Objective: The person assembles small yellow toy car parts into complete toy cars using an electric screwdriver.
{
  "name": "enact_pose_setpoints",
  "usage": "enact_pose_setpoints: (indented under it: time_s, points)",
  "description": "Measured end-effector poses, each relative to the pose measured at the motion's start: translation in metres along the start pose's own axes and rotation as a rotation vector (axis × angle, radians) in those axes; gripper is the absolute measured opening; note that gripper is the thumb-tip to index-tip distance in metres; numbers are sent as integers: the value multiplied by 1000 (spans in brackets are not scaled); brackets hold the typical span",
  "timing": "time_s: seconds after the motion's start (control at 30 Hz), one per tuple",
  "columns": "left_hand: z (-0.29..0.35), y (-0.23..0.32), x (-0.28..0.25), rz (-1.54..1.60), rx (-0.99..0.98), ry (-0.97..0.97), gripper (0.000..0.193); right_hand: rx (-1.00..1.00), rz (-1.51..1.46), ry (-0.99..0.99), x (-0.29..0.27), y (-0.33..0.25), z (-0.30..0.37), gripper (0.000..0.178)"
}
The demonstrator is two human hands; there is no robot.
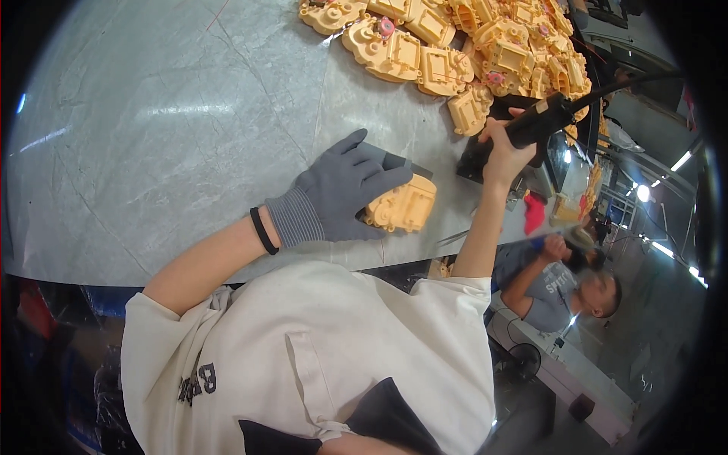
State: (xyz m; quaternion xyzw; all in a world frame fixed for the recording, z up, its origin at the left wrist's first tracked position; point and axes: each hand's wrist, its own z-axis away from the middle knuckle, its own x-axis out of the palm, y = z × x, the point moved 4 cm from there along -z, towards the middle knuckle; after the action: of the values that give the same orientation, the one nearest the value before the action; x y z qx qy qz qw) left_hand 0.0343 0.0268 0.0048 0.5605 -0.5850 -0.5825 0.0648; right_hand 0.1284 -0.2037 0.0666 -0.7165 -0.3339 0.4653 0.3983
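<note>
My left hand [341,186], in a grey knitted glove, is closed around a yellow plastic housing [402,205] near the front edge of the table. Under the gloved fingers shows part of a dark grey flat block [390,158]; most of it is hidden. Farther right, my bare right hand [506,155] grips a black cylindrical power tool [542,121] with a cable running off to the upper right. The tool's tip is not visible. Behind that hand sits a black box-like object [474,161], partly covered by the arm.
A heap of similar yellow housings [447,64] covers the far right of the grey stone-patterned table [167,152]. A red cloth-like item [535,212] lies beyond my right forearm. At another bench on the right sits a co-worker [557,288], near a small black fan [523,360].
</note>
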Motion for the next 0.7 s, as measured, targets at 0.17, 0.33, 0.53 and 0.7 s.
enact_pose_setpoints:
  time_s: [0.17,0.33,0.53,0.7]
  points:
    - [1,-1,-1,-5,3,26,73,15,-15,-11,-1,1,-2,33]
    - [0,0,-1,-14,14,-14,79,59,-24,37,-9,1,-5,37]
    - [1,0,0,-18,10,-20,79,33,-67,66,-13,3,-3,34]
    - [0,1,0,5,7,9,72,-20,20,60,-8,3,2,33]
